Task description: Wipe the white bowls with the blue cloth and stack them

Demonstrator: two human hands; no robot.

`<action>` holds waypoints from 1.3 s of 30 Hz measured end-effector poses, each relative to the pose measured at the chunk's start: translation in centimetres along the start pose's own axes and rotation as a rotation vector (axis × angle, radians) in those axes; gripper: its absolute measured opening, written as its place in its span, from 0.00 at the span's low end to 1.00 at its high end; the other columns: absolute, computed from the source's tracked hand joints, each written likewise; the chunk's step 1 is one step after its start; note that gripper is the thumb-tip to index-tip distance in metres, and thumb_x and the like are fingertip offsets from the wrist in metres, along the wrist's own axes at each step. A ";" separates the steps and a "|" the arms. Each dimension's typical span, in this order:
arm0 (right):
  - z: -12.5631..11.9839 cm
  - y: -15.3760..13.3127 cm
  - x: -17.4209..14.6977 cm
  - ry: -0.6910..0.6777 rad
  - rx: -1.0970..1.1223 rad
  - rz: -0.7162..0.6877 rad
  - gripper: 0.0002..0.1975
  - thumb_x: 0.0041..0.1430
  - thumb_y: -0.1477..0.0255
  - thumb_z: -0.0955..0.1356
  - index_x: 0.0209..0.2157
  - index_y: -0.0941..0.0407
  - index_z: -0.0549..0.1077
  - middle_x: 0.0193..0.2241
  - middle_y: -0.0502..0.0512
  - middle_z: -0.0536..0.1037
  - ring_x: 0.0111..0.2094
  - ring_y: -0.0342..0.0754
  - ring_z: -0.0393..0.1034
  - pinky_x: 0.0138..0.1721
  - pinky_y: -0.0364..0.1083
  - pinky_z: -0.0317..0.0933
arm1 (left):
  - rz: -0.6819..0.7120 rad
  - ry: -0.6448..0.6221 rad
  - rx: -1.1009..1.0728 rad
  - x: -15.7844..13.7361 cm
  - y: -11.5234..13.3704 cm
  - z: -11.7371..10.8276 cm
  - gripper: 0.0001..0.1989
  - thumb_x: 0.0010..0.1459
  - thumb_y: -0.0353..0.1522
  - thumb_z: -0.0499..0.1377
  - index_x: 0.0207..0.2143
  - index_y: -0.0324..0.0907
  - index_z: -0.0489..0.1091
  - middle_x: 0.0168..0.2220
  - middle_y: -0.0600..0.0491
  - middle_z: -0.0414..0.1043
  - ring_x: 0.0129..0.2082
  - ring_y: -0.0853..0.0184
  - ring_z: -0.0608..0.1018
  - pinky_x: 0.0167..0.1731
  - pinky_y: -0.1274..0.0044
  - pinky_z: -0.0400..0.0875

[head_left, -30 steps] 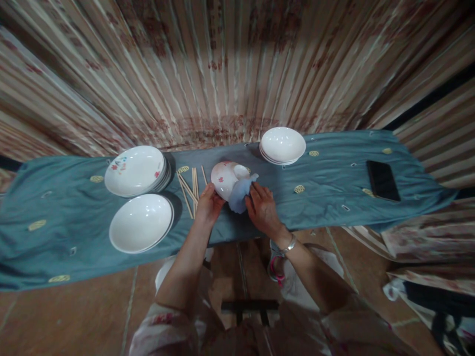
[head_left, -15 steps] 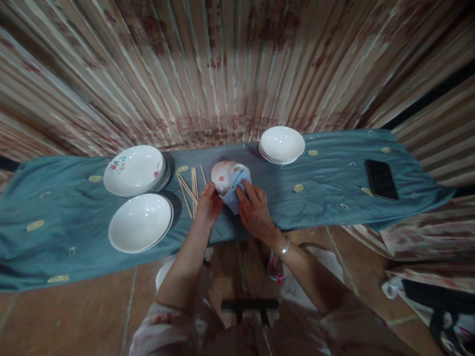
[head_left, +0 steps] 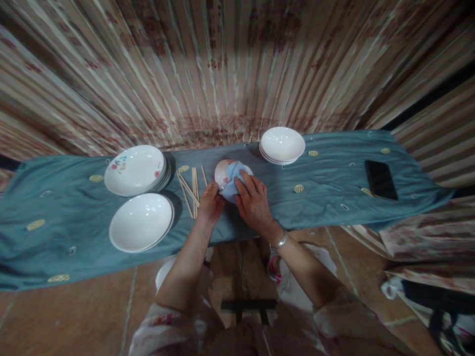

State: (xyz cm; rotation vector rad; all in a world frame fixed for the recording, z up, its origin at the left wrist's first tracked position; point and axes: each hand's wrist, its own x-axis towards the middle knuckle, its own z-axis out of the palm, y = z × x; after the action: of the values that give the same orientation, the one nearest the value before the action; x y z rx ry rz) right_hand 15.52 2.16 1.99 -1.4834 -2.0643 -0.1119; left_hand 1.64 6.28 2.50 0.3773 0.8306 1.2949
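Observation:
A small white bowl (head_left: 221, 173) with a red flower pattern on its outside is held above the table's middle, its patterned outer side facing me. My left hand (head_left: 211, 201) grips the bowl's near left edge, thumb on top. Pressed against the bowl under the fingers of my right hand (head_left: 254, 200) is a light blue cloth (head_left: 232, 183), which covers much of the bowl's near and right side. Just left of the bowl lie several wooden chopsticks (head_left: 194, 190), some crossed.
On the left stand a stack of flower-patterned plates (head_left: 135, 170) and a stack of white bowls (head_left: 140, 222). More stacked white bowls (head_left: 282, 143) stand at the back right. A black phone (head_left: 381, 179) lies far right on the green tablecloth (head_left: 326, 188). A pleated curtain (head_left: 237, 69) hangs behind.
My right hand has slid the blue cloth up and left over the bowl, covering more of it. The left hand keeps its grip, and the bowl has shifted slightly right.

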 end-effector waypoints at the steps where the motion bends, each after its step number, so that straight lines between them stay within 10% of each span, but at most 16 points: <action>1: 0.0 0.0 0.2 0.002 -0.002 -0.001 0.22 0.71 0.69 0.59 0.62 0.62 0.67 0.66 0.70 0.65 0.64 0.60 0.60 0.61 0.60 0.56 | -0.009 -0.009 0.006 -0.1 0.1 0.1 0.06 0.60 0.29 0.64 0.30 0.40 0.70 0.27 0.57 0.75 0.23 0.75 0.74 0.27 0.82 0.69; 39: 1.3 4.7 4.0 0.081 0.362 0.302 0.20 0.73 0.65 0.55 0.52 0.57 0.73 0.50 0.69 0.79 0.50 0.59 0.75 0.55 0.60 0.68 | -0.049 -0.016 0.081 -0.3 0.3 -0.4 0.07 0.55 0.31 0.68 0.31 0.40 0.71 0.25 0.57 0.74 0.24 0.71 0.76 0.28 0.79 0.72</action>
State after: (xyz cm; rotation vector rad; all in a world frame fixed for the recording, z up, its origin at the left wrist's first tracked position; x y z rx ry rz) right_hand 18.36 7.78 1.74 -1.5094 -1.6656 0.2997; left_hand 1.14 5.99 2.49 0.4282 0.8758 1.2144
